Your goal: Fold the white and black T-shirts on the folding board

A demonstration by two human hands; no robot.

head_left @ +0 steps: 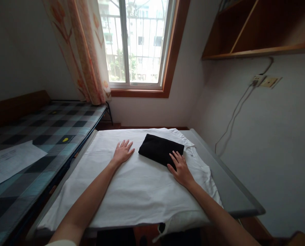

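A black folded cloth (157,148) lies flat, slightly askew, on a white cloth (132,194) spread over a grey table. My right hand (179,169) rests on the near right corner of the black bundle, fingers spread and not wrapped round it. To the left of the bundle, my left hand (123,152) lies palm down on the white cloth with its fingers apart. A small gap separates it from the black bundle. The white cloth is creased along its right side and hangs over the table's near edge.
The grey table (234,184) shows bare along its right side. At the left stands a bed with a checked mattress (73,119), papers (14,160) on it. A cord (229,126) hangs from a wall socket (264,82); a wooden shelf (260,48) juts out above.
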